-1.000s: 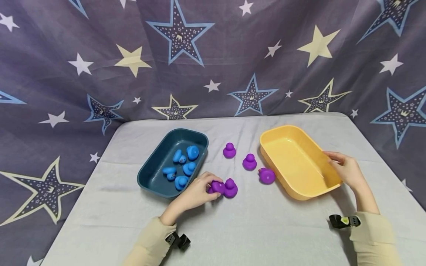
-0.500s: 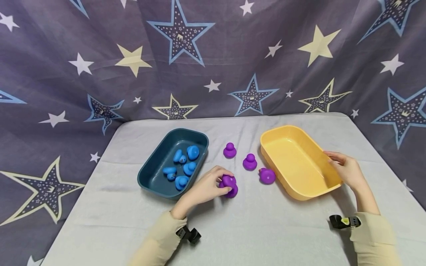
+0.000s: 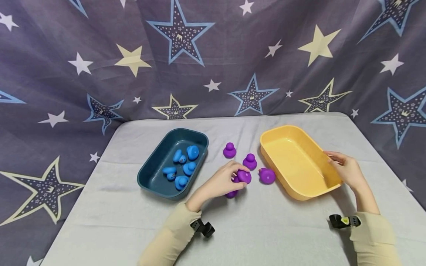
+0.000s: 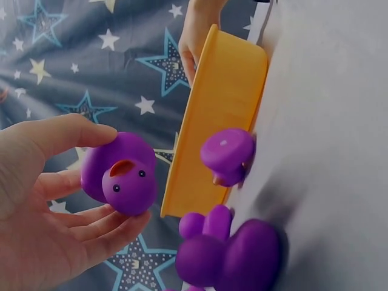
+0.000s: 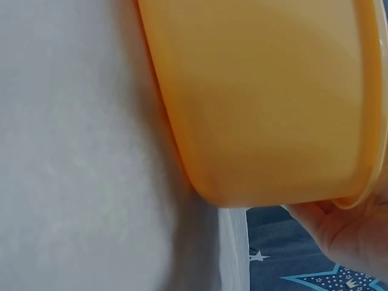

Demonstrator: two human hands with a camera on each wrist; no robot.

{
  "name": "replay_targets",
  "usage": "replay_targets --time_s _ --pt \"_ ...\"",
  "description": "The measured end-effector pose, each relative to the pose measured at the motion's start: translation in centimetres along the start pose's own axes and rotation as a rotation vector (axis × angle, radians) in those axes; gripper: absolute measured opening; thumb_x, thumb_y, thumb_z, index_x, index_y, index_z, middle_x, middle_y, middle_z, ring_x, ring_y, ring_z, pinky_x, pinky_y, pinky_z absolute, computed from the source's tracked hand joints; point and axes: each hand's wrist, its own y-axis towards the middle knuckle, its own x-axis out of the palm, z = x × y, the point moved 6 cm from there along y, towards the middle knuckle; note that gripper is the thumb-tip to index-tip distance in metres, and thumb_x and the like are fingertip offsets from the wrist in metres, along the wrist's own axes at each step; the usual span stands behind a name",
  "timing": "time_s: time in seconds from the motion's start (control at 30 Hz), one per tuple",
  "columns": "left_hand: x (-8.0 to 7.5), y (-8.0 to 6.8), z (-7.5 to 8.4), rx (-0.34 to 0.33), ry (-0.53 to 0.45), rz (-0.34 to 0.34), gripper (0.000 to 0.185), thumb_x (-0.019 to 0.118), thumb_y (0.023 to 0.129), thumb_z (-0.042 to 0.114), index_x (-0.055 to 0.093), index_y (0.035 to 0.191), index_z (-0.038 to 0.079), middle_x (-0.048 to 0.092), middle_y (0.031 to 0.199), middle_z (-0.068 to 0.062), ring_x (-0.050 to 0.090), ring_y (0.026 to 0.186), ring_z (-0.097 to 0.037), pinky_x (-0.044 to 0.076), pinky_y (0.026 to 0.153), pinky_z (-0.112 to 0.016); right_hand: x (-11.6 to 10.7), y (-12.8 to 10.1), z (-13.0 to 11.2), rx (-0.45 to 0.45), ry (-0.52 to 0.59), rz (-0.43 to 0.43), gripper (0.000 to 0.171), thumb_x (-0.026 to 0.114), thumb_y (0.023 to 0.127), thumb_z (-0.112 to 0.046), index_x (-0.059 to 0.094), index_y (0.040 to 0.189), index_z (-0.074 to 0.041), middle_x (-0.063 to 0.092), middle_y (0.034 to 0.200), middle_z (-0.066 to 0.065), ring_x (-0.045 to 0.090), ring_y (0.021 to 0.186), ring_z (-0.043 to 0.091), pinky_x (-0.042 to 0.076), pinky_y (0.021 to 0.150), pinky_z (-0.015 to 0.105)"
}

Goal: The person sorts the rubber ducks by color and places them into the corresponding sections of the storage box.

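My left hand (image 3: 221, 181) pinches a purple rubber duck (image 3: 244, 177) between thumb and fingers, above the tabletop. In the left wrist view this duck (image 4: 124, 173) shows its orange beak and black eyes, head tilted downward. Another purple duck (image 3: 232, 194) lies below that hand, partly hidden by it. To the right, my right hand (image 3: 346, 170) grips the right rim of a yellow plastic tub (image 3: 293, 162) that holds nothing. The right wrist view shows the tub's outer wall (image 5: 260, 109), with much of the hand behind the rim.
More purple ducks stand between the tubs: one at the back (image 3: 229, 151), one nearer (image 3: 250, 162), one beside the yellow tub (image 3: 267, 176). A dark teal tub (image 3: 151, 166) on the left contains several blue ducks (image 3: 189, 169). A star-patterned curtain (image 3: 213, 55) hangs behind the table.
My left hand has carried the purple duck rightward, past the duck it was beside and toward the yellow tub. The right hand and both tubs have kept their places.
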Motion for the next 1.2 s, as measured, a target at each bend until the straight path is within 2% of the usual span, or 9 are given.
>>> replay_targets --time_s 0.17,0.37,0.63,0.77,0.97,1.2 --pt "0.4 1.0 0.5 -0.008 -0.009 -0.011 0.039 0.066 0.075 0.017 0.058 0.112 0.009 0.050 0.108 -0.008 0.053 0.091 -0.017 0.045 0.077 -0.029 0.0 0.0 -0.1 0.002 0.013 0.005 0.029 0.049 0.087 0.000 0.051 0.111 0.015 0.049 0.088 -0.031 0.043 0.079 -0.021 0.035 0.068 0.002" --pt "0.8 2.2 1.3 0.021 0.016 -0.002 0.038 0.065 0.076 0.017 0.058 0.112 0.009 0.050 0.105 -0.007 0.051 0.089 -0.015 0.041 0.073 -0.020 0.0 0.0 -0.1 0.012 0.004 0.009 0.029 0.049 0.087 -0.001 0.052 0.111 0.015 0.050 0.088 -0.030 0.042 0.079 -0.021 0.036 0.067 0.003" --pt "1.5 3.7 2.3 0.054 0.027 0.021 0.036 0.066 0.076 0.018 0.059 0.111 0.011 0.050 0.105 -0.003 0.050 0.087 -0.009 0.040 0.073 -0.015 0.0 0.0 0.0 0.021 0.005 0.010 0.029 0.049 0.087 -0.001 0.052 0.111 0.015 0.050 0.087 -0.030 0.042 0.079 -0.021 0.036 0.066 0.003" --pt "1.8 4.4 2.6 0.033 0.015 0.018 0.037 0.066 0.076 0.018 0.058 0.112 0.012 0.050 0.105 -0.003 0.048 0.083 -0.008 0.039 0.071 -0.015 0.0 0.0 -0.1 0.025 0.009 0.009 0.029 0.049 0.087 -0.001 0.051 0.111 0.015 0.050 0.088 -0.030 0.042 0.078 -0.021 0.037 0.065 0.003" --pt "2.3 5.6 3.0 0.033 0.015 0.024 0.040 0.067 0.076 0.017 0.057 0.114 0.010 0.051 0.108 -0.005 0.049 0.091 -0.009 0.039 0.076 -0.014 0.0 0.0 0.0 0.029 0.004 0.007 0.029 0.048 0.088 -0.002 0.051 0.112 0.015 0.049 0.089 -0.030 0.042 0.079 -0.021 0.036 0.066 0.003" --pt "2.8 7.1 3.2 0.030 -0.018 0.038 0.038 0.068 0.076 0.016 0.058 0.112 0.009 0.049 0.106 -0.005 0.051 0.092 -0.009 0.039 0.078 -0.014 0.0 0.0 0.3 0.043 -0.010 0.005 0.030 0.049 0.088 -0.002 0.051 0.113 0.014 0.050 0.090 -0.029 0.042 0.079 -0.021 0.036 0.066 0.003"
